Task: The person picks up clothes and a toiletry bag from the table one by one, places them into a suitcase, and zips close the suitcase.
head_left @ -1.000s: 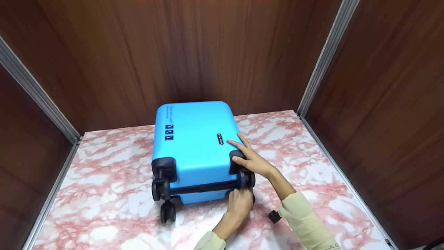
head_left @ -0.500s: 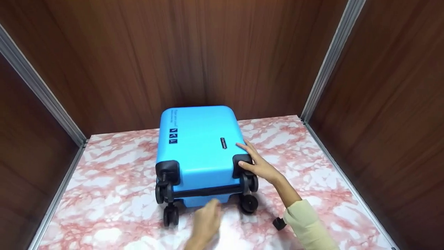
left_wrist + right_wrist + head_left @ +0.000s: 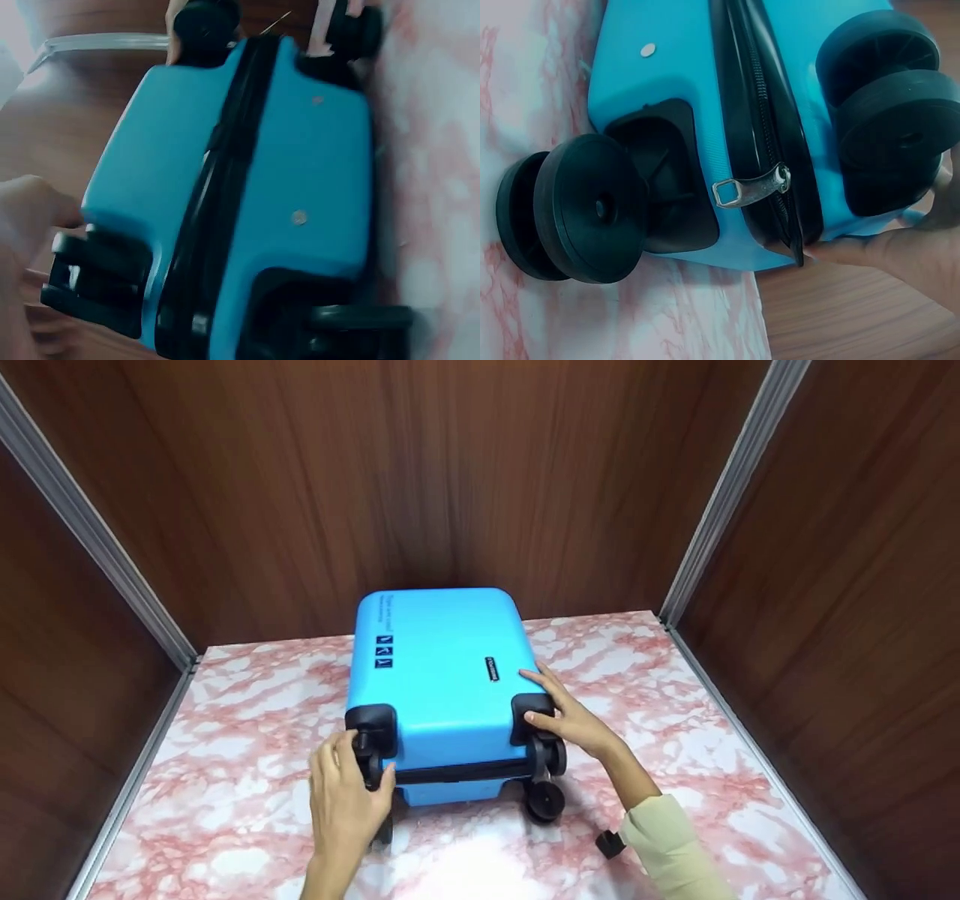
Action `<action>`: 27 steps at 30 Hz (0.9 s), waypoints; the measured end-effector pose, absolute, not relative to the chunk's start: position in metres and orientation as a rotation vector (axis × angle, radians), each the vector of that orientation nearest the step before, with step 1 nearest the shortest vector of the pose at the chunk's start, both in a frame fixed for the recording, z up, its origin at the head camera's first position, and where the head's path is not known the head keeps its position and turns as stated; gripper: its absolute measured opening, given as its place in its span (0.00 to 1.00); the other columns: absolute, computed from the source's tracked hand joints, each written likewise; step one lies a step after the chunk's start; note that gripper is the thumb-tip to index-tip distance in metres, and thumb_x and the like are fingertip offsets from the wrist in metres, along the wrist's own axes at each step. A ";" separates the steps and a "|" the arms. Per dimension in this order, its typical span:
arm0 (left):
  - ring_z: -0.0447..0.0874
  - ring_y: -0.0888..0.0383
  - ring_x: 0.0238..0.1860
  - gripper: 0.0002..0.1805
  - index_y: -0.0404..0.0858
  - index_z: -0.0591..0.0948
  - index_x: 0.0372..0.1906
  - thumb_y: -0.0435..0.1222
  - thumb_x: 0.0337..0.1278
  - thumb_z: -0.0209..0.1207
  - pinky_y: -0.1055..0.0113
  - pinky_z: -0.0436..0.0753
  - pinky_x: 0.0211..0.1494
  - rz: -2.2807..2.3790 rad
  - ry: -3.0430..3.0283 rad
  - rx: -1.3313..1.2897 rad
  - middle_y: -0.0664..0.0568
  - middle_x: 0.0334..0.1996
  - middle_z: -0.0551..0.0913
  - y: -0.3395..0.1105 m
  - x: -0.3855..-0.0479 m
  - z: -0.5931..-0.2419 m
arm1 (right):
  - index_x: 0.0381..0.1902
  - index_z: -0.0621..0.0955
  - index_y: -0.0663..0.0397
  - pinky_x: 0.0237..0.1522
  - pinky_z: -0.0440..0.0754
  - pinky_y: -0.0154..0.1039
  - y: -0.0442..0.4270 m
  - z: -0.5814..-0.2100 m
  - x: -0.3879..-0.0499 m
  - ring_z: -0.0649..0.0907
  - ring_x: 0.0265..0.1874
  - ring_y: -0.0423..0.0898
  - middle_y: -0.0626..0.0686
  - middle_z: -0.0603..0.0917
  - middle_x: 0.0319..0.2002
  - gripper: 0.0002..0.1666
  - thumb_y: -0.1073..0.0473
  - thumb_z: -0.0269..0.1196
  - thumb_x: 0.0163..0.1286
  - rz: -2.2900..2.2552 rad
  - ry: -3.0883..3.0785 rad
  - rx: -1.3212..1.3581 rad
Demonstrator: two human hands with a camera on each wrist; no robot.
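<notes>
A bright blue hard-shell suitcase [image 3: 450,675] lies flat with its black casters facing me. My left hand [image 3: 345,791] is at its near-left corner, beside the caster there, with thumb and fingers spread apart. In the left wrist view the left hand [image 3: 26,225] is blurred near the upper left caster [image 3: 97,277]. My right hand [image 3: 574,724] rests on the near-right corner, its fingers extended along the shell and black corner guard. The right wrist view shows a metal zipper pull [image 3: 750,187] on the dark seam, between the two right casters.
The suitcase lies on a pink-and-white marbled surface [image 3: 247,780]. Brown wood-grain panels [image 3: 442,480] with metal corner strips enclose the back and sides. A small black block [image 3: 610,844] lies by the right sleeve.
My left hand has left the near-right underside of the suitcase and moved left to the near-left caster. The right hand stays on its corner. The whole view has shifted slightly.
</notes>
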State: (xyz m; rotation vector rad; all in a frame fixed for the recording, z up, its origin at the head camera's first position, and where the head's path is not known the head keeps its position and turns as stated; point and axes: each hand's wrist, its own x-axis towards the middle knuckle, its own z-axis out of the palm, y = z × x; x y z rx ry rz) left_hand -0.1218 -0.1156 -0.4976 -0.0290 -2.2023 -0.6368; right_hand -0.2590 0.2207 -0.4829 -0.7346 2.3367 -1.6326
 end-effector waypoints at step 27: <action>0.71 0.29 0.60 0.25 0.29 0.79 0.50 0.20 0.38 0.66 0.37 0.65 0.64 -0.656 -2.171 -0.143 0.28 0.53 0.78 -0.201 -0.163 -0.480 | 0.74 0.67 0.44 0.59 0.77 0.59 0.168 -0.455 -0.186 0.72 0.68 0.65 0.62 0.57 0.78 0.34 0.49 0.61 0.72 -1.129 2.779 -0.973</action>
